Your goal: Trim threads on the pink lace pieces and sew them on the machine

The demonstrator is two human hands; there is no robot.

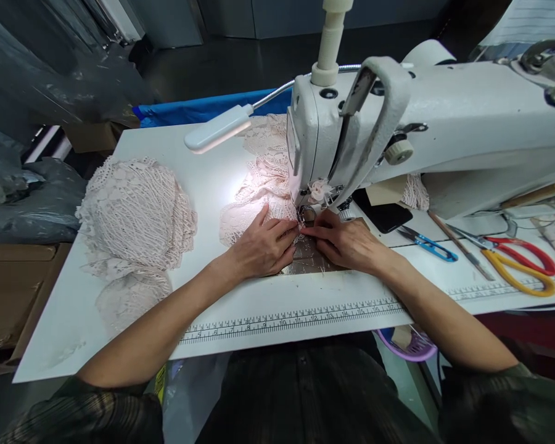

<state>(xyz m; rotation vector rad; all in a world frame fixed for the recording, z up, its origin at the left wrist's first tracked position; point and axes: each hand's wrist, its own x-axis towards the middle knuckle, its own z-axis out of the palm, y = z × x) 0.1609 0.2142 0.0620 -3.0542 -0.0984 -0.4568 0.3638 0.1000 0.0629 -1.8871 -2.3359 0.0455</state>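
Both hands rest on the bed of a white sewing machine, just in front of its presser foot. My left hand lies on a piece of pale pink lace, fingers bent and pressing it down. My right hand meets it from the right, fingertips pinched on the lace edge right at the foot. The lace runs back behind the needle under a small lamp.
A heap of the same pink lace pieces lies at the left of the white table. Right of the machine lie blue snips, red and yellow scissors and a dark phone. Rulers are printed along the front edge.
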